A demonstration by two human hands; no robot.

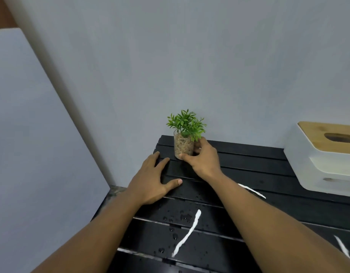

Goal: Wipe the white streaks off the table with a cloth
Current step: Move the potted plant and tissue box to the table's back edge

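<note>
Far to the left of the plant glass [183,147], one pale panel [32,134] is seen leaning against the wall. Just left of the glass and nearer than it, the left hand [152,182] is laid flat on the black slatted desk [268,172]. Its fingers [162,162] are stretched out and spread, nothing is held in them, and their tips lie close to the glass's base without touching it.

The glass, filled with pebbles and a small green plant, is upright near the desk's far left corner, close to the wall. It is gripped from the right by the right hand [204,161], whose fingers [198,145] are curled round its side while the thumb is pressed low on its front.

Three white streaks are counted, all nearer than the glass and apart from the fingers of both hands. One streak [188,233] runs slantwise across two slats between the forearms, with water droplets [182,216] scattered beside it. A second streak [253,191], right of the glass, is partly hidden behind the right forearm. A third streak [342,248] lies beside that forearm near the picture's right edge.

One white box with a wooden lid [318,164] is set well right of the glass, against the wall. Bare slats lie open between glass and box. The desk's left edge runs just left of the left hand.
</note>
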